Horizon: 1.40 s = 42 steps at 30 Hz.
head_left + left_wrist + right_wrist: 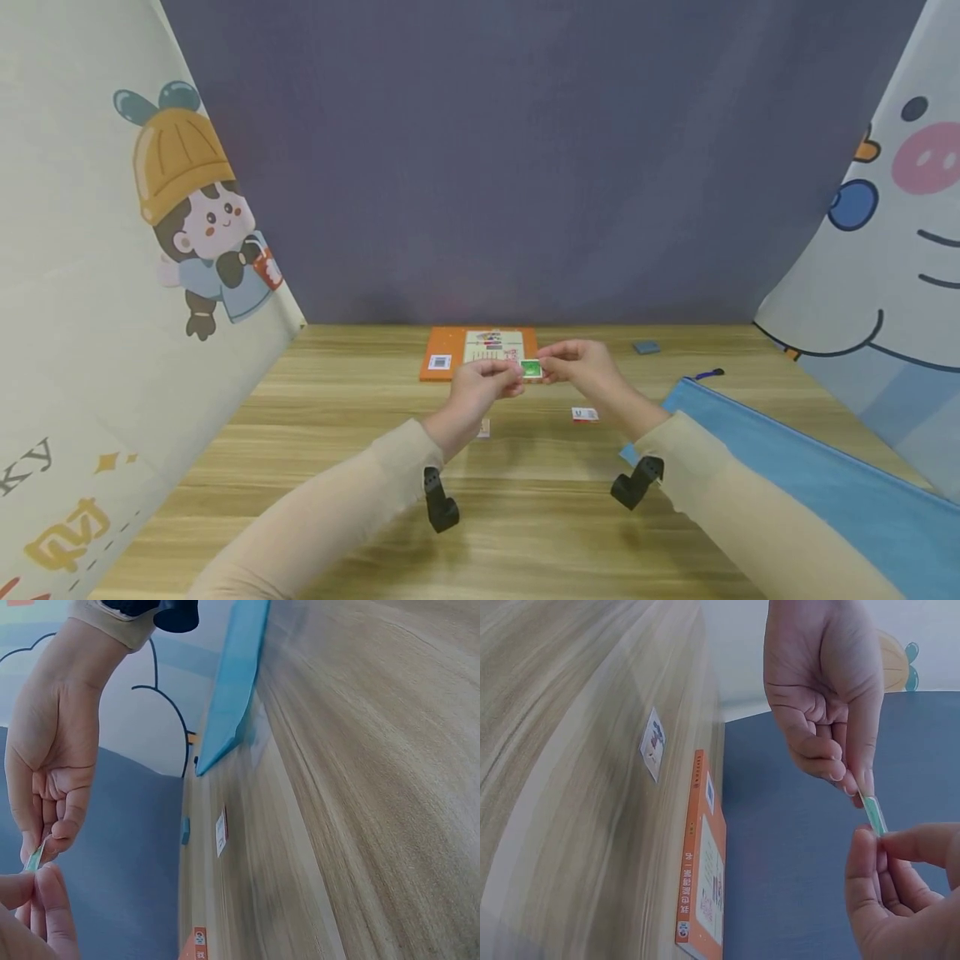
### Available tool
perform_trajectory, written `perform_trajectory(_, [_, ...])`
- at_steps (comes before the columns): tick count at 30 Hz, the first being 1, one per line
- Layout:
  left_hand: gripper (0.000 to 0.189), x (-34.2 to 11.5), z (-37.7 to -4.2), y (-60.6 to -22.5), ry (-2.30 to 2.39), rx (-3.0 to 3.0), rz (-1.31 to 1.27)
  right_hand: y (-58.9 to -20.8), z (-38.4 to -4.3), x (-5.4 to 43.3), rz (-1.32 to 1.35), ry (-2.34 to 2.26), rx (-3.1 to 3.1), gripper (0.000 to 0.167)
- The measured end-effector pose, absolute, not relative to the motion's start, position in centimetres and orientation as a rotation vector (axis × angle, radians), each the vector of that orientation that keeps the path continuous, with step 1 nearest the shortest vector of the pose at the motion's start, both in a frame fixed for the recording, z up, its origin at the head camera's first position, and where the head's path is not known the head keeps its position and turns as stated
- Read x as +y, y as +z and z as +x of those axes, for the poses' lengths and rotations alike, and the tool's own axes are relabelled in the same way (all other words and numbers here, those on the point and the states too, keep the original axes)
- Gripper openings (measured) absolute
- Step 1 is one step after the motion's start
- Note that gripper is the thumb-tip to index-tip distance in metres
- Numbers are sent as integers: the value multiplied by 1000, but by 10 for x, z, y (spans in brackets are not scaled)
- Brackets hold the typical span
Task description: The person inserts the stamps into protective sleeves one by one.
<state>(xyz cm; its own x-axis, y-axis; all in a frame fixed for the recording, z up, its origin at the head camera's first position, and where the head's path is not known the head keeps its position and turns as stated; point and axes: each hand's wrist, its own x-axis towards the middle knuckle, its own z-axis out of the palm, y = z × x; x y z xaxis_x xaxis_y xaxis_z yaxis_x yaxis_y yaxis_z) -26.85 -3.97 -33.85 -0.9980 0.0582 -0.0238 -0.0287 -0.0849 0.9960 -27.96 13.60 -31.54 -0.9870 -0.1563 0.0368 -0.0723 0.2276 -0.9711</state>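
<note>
Between both hands, raised above the table, is a small green card with a white border (531,368). My left hand (480,392) pinches its left edge between thumb and fingertips. The right hand (588,367) pinches the opposite edge the same way. Seen nearly edge-on, the card (874,816) appears thin in the right wrist view. Below the hands, a small white and red card (585,414) lies on the table near the right forearm. Another small picture card (652,745) lies flat, and the left hand partly covers it in the head view.
An orange book (442,343) lies at the back of the wooden table (337,400). A small grey-blue block (646,347) sits at the back right. A light blue zip pouch (795,475) spreads along the right side. A dark curtain (480,167) hangs behind.
</note>
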Motion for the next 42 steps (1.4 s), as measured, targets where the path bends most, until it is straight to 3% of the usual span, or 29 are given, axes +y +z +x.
perform_trajectory(15, [22,-44,-271,-345,2197,2135,150,-320,-280,136,-228,-1883,2347,30])
perform_trajectory(24, [48,-49,-269,-348,1991,2290,281,-327,-278,138,-191,-1856,2306,29])
perform_trajectory(42, [38,-50,-271,-352,1837,2485,339,-335,-277,138,-233,-1831,2348,27])
